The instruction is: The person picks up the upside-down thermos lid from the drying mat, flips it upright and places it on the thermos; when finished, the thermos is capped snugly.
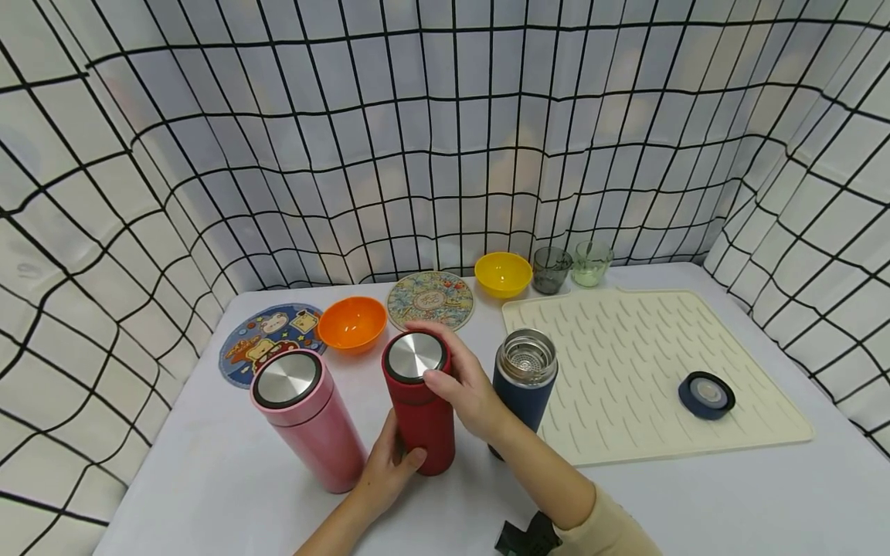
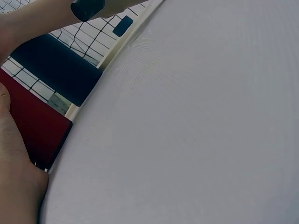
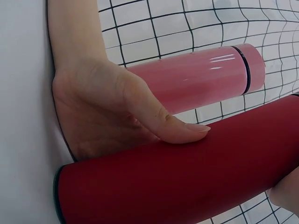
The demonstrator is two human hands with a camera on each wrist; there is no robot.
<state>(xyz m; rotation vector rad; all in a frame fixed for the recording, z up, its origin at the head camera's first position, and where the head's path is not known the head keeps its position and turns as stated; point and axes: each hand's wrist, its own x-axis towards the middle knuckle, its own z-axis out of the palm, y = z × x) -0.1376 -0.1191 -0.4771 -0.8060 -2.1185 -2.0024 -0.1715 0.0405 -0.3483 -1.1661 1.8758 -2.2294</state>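
Note:
A red thermos [image 1: 426,432] stands on the table with a steel-topped lid [image 1: 416,355]. My left hand [image 1: 391,471] grips its lower body, thumb across the front, as the right wrist view also shows. From above, my right hand [image 1: 467,386] holds the lid, thumb at the near edge and fingers around the far side. Left of the red thermos, a pink thermos [image 1: 321,436] stands with its lid on. To the right, partly behind my right forearm, is a dark blue thermos [image 1: 518,398] with its mouth uncovered and a strainer inside.
A dark blue lid [image 1: 706,394] lies on the cream drying mat [image 1: 626,371]. Toward the back are an orange bowl [image 1: 352,324], a yellow bowl [image 1: 504,275], two glasses [image 1: 552,270] and two round patterned mats [image 1: 431,300]. A black object [image 1: 524,537] sits by my right sleeve.

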